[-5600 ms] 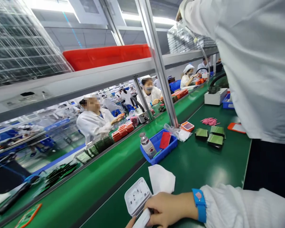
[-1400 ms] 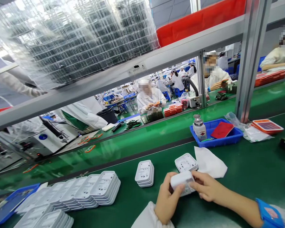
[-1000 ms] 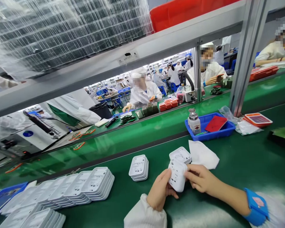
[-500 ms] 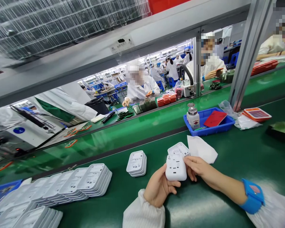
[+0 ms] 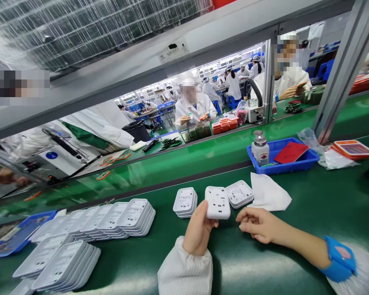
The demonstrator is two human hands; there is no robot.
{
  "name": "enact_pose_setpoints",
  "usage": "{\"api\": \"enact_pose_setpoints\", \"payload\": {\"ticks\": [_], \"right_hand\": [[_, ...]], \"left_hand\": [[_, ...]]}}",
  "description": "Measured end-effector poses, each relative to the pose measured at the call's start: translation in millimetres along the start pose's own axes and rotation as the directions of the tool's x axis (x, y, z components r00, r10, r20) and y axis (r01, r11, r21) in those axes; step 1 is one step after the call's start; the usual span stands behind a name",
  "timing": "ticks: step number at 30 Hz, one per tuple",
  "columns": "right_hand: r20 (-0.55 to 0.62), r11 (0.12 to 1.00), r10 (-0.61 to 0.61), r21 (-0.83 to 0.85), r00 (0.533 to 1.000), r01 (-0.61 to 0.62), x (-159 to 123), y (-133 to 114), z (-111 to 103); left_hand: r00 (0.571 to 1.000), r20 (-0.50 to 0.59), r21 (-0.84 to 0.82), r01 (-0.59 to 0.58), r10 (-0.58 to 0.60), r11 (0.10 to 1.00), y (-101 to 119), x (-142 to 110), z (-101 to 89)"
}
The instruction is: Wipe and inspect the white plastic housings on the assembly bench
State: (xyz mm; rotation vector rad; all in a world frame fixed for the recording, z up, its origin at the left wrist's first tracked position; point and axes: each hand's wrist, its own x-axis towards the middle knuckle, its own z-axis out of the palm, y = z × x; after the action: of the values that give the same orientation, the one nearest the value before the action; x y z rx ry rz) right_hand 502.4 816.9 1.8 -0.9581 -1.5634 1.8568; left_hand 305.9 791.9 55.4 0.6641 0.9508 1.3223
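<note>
A white plastic casing [image 5: 217, 203] with small rectangular slots is tilted up in my left hand [image 5: 199, 231], the thumb along its near left edge. To the right, my right hand [image 5: 260, 225] is apart from the casing, its fingers loosely bent and nothing visible in them. Just behind that hand lies a short stack of white casings [image 5: 240, 193], hollow side up, beside a white cloth [image 5: 269, 192]. Another small stack of casings [image 5: 185, 201] stands left of the held one.
Overlapping rows of white casings [image 5: 135, 217] cover the left of the green bench. A blue tray [image 5: 307, 162] at the right holds a dispenser bottle [image 5: 260, 149] and a red piece [image 5: 291, 152]. Beyond the green conveyor [image 5: 172, 166], co-workers sit. A metal post [image 5: 341, 73] rises at right.
My right hand has let go of the casing and drawn back. My left hand now holds it alone, slightly left and higher, uncovering the stack behind. The view has shifted left.
</note>
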Motion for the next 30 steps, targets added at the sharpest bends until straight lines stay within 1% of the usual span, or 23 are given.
{"api": "enact_pose_setpoints", "payload": {"ticks": [2,3,5,7,9,11,14,17,22,27,28,30], "right_hand": [[0.020,1.000,0.004,0.006,1.000,-0.005,-1,0,1],[0.030,1.000,0.002,0.000,1.000,-0.002,-2,-1,1],[0.033,1.000,-0.001,-0.030,0.999,0.002,-4,-4,3],[-0.002,0.993,-0.029,-0.113,1.000,0.028,-5,-6,5],[-0.046,0.963,-0.122,-0.246,0.992,0.107,-7,-6,6],[-0.063,0.905,-0.248,-0.372,0.967,0.208,-9,-5,6],[-0.047,0.822,-0.388,-0.469,0.920,0.323,-12,-4,5],[0.009,0.751,-0.457,-0.532,0.889,0.391,-13,-5,5],[0.123,0.622,-0.476,-0.653,0.871,0.432,-14,-6,7],[0.225,0.438,-0.402,-0.804,0.888,0.402,-15,-11,9],[0.242,0.415,-0.389,-0.815,0.889,0.404,-16,-13,9],[0.257,0.406,-0.374,-0.818,0.891,0.407,-17,-17,9]], "left_hand": [[0.997,-0.071,-0.076,-0.027,0.022,0.997,7,-1,-0.4],[0.996,-0.090,-0.115,-0.027,0.017,0.993,9,-1,-0.8],[0.996,-0.090,-0.176,-0.006,-0.010,0.984,11,0,-1.9],[0.997,-0.058,-0.213,0.039,-0.052,0.976,10,2,-3.0],[0.994,-0.024,-0.234,0.096,-0.105,0.968,6,4,-3.2],[0.988,0.004,-0.238,0.150,-0.153,0.960,1,5,-2.0],[0.980,0.030,-0.225,0.200,-0.198,0.954,-3,5,1.4],[0.973,0.035,-0.207,0.231,-0.229,0.951,-5,5,4.2],[0.970,0.051,-0.164,0.243,-0.238,0.956,-8,6,3.7],[0.969,0.069,-0.104,0.245,-0.238,0.964,-13,7,2.6],[0.970,0.068,-0.097,0.240,-0.234,0.966,-13,7,2.8],[0.971,0.070,-0.086,0.234,-0.228,0.969,-13,8,3.3]]}}
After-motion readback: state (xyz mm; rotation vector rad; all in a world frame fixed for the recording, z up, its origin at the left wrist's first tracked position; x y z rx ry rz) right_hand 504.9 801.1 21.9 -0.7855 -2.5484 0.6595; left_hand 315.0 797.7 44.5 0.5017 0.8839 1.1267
